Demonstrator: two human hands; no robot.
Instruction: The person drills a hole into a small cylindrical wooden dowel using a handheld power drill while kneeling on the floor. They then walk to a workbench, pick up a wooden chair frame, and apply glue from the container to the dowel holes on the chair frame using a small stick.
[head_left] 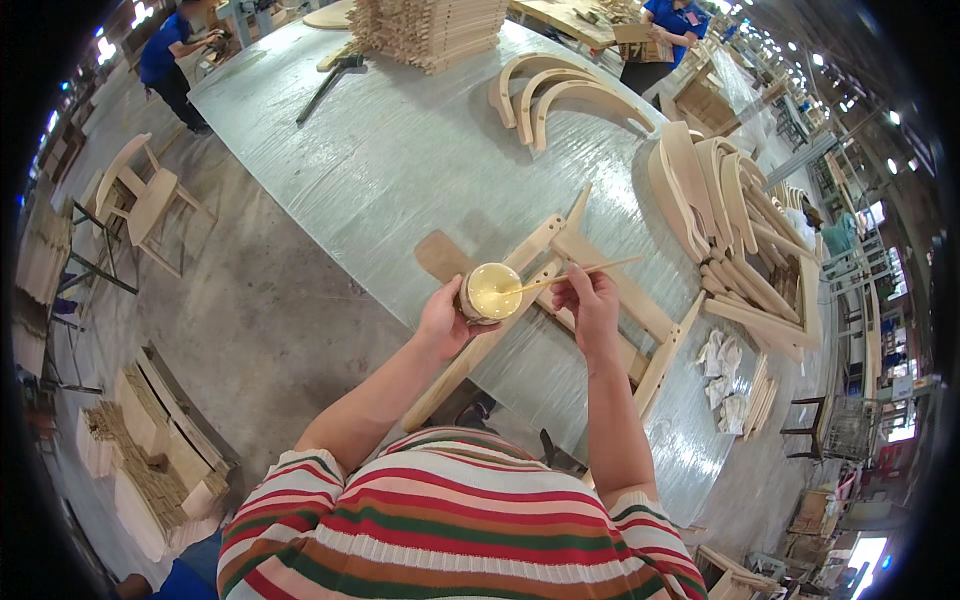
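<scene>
A small round cup [493, 266] of pale yellow, glue-like liquid [484, 289] is gripped in my left hand [443, 318], fingers wrapped round its side. My right hand [592, 308] pinches a thin wooden stick [615, 265], whose lower end dips into the cup. Below both hands, a light wooden chair frame [622, 296] lies on the table, with dark holes in one rail and one leg reaching past the near edge. A flat, rounded wooden piece [437, 254] shows just beyond the cup. My hands hide part of the frame.
The table [330, 150] has a shiny plastic-like cover. On it are a stack of wood strips [428, 30], a hammer-like tool [325, 90], curved parts [575, 100], piled chair parts [700, 190] and white rags [722, 370]. A chair [150, 195] stands left; two people work farther off.
</scene>
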